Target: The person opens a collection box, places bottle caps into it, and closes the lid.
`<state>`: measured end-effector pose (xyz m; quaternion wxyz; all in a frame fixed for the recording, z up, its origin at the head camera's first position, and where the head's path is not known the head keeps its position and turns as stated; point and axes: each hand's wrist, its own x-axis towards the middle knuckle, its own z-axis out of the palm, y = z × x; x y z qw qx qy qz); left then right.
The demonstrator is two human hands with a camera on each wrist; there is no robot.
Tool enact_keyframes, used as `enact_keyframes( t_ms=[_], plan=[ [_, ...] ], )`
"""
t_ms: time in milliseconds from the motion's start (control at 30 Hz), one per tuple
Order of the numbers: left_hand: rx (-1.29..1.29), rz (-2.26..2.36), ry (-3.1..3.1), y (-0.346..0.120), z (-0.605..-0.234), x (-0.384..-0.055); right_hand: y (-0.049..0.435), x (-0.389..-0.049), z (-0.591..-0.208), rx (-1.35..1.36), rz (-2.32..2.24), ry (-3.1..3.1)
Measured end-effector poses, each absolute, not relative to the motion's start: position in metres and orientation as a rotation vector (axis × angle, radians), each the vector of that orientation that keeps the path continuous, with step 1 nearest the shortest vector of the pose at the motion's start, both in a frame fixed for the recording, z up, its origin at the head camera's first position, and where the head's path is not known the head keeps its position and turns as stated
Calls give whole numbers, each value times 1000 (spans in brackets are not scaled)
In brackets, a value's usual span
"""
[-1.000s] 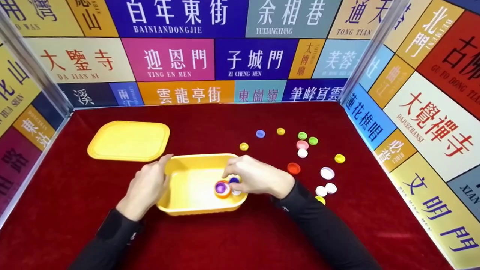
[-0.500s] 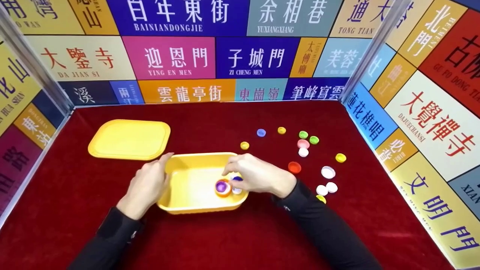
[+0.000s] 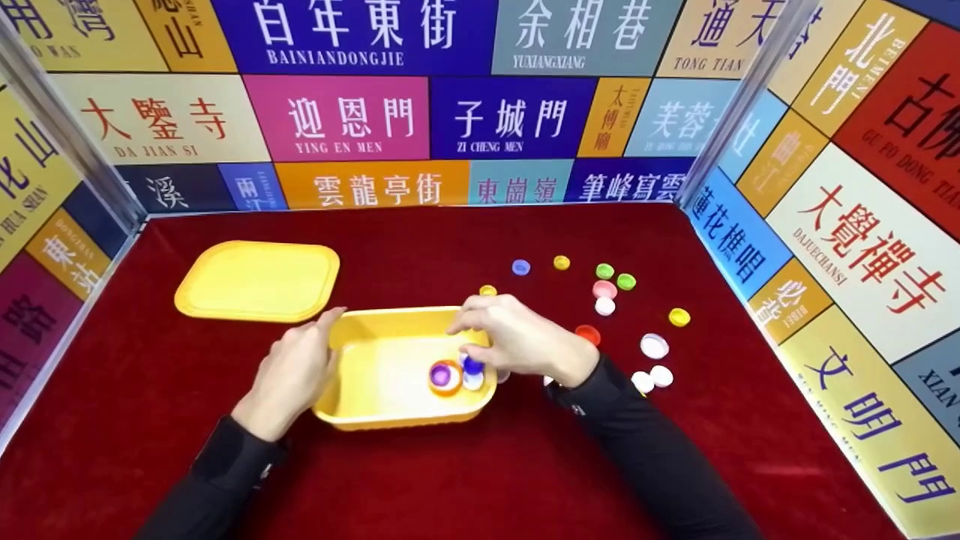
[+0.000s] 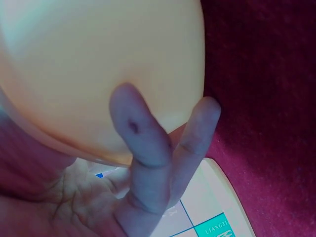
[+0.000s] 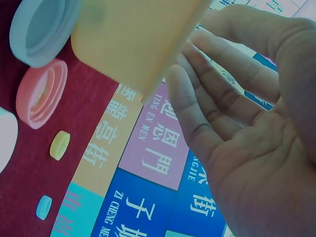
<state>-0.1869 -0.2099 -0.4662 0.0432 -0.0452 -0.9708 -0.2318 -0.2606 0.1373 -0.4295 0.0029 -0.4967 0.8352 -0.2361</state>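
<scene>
My left hand grips the left end of a yellow plastic box; the left wrist view shows its fingers curled against the box wall. Inside the box, near its right end, lie an orange bottle cap with a purple cap in it, a blue cap and a white cap. My right hand hovers over the right rim, thumb tip just above the blue cap. In the right wrist view its palm faces the camera, fingers loosely bent and holding nothing.
A yellow lid lies at the back left of the red cloth. Several loose caps are scattered on the right, among them a red cap, a pink cap and a white cap. Printed panels wall the back and sides.
My right hand has risen slightly and shifted right, off the blue cap, which now shows more fully in the box. My left hand and the box have stayed in place.
</scene>
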Motion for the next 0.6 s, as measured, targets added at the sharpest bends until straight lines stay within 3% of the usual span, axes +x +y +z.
enact_keyframes(
  t_ms=[600],
  plan=[
    [-131, -715, -2969, -210, -468, -188, 189, -288, -428, -1391, -950, 2812]
  ],
)
